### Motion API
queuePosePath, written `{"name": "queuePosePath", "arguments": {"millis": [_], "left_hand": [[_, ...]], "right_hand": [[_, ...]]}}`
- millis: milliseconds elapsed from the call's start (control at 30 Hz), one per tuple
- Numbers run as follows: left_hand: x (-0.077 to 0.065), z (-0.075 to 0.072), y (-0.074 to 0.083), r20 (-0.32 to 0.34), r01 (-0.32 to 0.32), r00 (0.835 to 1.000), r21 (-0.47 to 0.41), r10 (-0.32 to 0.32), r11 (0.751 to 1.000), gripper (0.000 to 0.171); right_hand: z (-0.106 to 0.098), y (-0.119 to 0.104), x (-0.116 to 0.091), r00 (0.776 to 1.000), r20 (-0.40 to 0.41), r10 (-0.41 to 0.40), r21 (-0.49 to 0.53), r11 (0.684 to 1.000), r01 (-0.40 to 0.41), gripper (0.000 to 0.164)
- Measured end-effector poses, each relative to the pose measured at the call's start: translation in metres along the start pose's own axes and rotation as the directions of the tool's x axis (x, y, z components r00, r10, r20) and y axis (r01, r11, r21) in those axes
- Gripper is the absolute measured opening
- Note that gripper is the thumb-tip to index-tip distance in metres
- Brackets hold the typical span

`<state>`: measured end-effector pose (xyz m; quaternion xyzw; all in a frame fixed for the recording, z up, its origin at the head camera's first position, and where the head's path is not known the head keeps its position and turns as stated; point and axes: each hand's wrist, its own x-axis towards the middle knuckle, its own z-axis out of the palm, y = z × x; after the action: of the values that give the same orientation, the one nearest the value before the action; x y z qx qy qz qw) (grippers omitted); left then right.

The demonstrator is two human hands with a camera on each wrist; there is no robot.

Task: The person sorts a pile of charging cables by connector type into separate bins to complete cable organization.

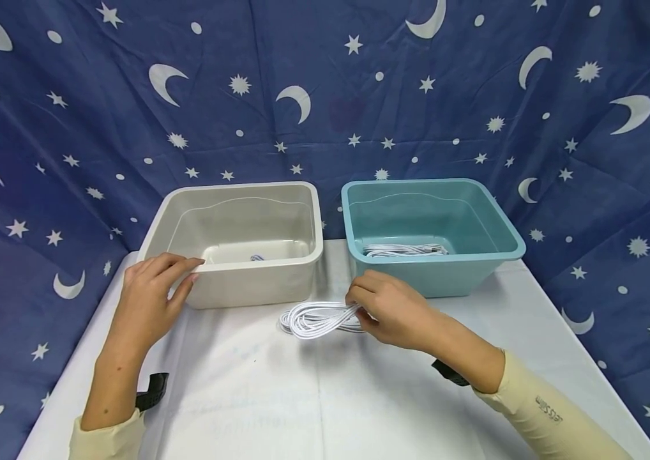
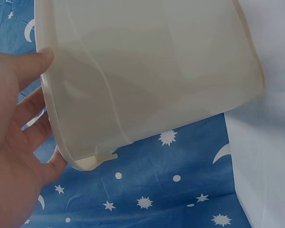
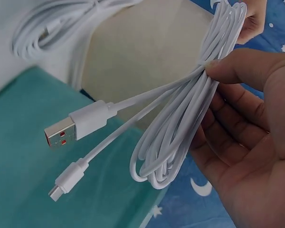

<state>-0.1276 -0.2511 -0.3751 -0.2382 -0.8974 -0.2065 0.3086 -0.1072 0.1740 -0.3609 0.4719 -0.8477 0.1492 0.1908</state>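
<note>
My right hand (image 1: 388, 310) pinches a coiled white USB cable (image 3: 180, 128) between thumb and fingers, in front of the teal bin (image 1: 433, 186). Its large USB plug (image 3: 76, 124) and smaller plug (image 3: 69, 179) hang free of the coil in the right wrist view. Another white cable coil (image 3: 26, 35) lies on the white cloth beneath, mostly covered by the held one in the head view. On the left, my left hand (image 1: 149, 300) holds the front rim of the light grey bin (image 1: 256, 281), thumb outside and fingers over the edge.
Several white cables (image 1: 405, 250) lie inside the teal bin. A small bluish bundle (image 1: 256, 257) shows on the grey bin's floor. Both bins stand side by side at the back of the white-covered table (image 1: 279, 396), against a blue curtain (image 1: 325, 83) with moons and stars.
</note>
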Motion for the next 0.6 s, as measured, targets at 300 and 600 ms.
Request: {"name": "queuePosePath", "arguments": {"millis": [300, 600], "left_hand": [[-0.001, 0.001, 0.000, 0.006, 0.010, 1.000, -0.001, -0.010, 1.000, 0.031], [0.000, 0.000, -0.001, -0.002, 0.010, 1.000, -0.001, -0.010, 1.000, 0.032]], "right_hand": [[-0.034, 0.006, 0.006, 1.000, -0.001, -0.004, 0.016, 1.000, 0.004, 0.024], [-0.063, 0.016, 0.009, 1.000, -0.023, -0.012, -0.017, 1.000, 0.011, 0.026]]}}
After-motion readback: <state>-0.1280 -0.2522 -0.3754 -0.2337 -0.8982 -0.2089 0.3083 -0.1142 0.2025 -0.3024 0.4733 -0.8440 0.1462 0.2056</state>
